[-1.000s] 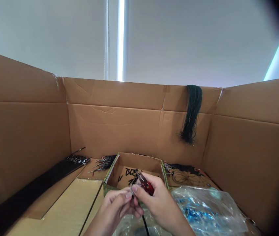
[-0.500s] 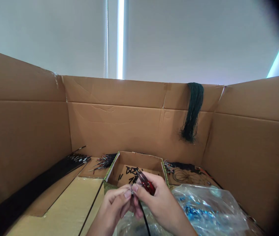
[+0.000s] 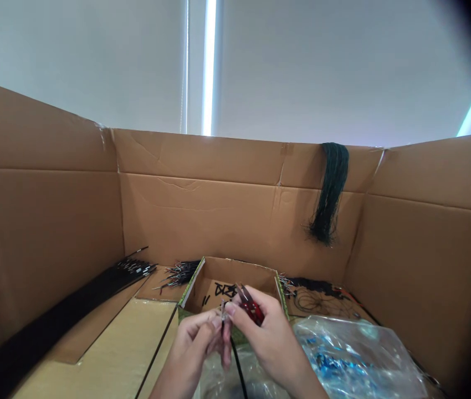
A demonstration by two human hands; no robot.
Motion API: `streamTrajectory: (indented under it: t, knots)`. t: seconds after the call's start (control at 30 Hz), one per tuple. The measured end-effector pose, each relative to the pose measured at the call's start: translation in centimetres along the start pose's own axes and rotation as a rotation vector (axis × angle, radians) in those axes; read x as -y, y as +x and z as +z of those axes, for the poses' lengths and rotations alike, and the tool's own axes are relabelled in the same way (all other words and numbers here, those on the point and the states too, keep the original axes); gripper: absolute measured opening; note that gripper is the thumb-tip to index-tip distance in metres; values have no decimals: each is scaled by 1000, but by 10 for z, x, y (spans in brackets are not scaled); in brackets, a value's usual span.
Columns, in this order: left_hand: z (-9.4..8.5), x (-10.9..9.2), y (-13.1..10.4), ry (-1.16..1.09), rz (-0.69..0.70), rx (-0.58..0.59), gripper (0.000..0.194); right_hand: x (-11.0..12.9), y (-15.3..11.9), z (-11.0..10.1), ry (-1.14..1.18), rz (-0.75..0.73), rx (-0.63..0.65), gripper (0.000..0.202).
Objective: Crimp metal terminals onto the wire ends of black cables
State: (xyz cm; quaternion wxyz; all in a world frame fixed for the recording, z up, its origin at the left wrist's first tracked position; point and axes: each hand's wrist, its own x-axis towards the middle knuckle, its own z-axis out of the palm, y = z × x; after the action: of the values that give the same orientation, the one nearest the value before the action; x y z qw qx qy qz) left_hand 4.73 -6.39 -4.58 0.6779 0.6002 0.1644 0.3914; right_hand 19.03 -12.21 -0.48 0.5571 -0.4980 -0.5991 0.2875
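One black cable (image 3: 237,363) runs up from the lower edge to the two hands, seemingly leading to the small wire end (image 3: 223,310), which stands roughly upright between their fingertips. The left hand (image 3: 194,343) pinches it; the right hand (image 3: 266,332) touches it with the thumb while gripping one pair of red snips (image 3: 252,307), tips slanting up and left, just right of the wire end. Beyond sits one open box (image 3: 241,264), with several black strips inside, too overlapped to count. Farthest, one dark green hank (image 3: 331,194) hangs over the cardboard wall (image 3: 219,221).
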Motion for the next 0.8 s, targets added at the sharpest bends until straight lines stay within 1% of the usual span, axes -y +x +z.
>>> streamTrajectory:
  t: [0.1,0.17,0.23,0.33,0.43,0.53,0.63,0.7,0.8]
  knots:
    - [0,-8,-1,126,44,-7,43,5,-6,-8,-41,-65,-96,29]
    - [3,-14,-2,160,79,-7,39,8,-12,-9,-147,-128,-194,29]
    - [7,-19,-4,197,118,-12,35,10,-18,-7,-305,-237,-275,23]
    - [12,-19,-6,297,172,-29,30,12,-22,0,-516,-417,-348,10]
    - [12,-14,-8,427,226,-23,30,12,-21,7,-616,-496,-424,10]
    - [10,-9,-11,609,275,-20,33,8,-19,11,-621,-493,-461,11]
    - [11,-7,-13,798,312,-23,34,2,-17,13,-631,-459,-460,10]
    - [13,-8,-14,859,342,-4,34,0,-16,14,-640,-428,-474,14]
    - [14,-10,-14,874,385,9,34,-2,-16,13,-611,-365,-480,14]
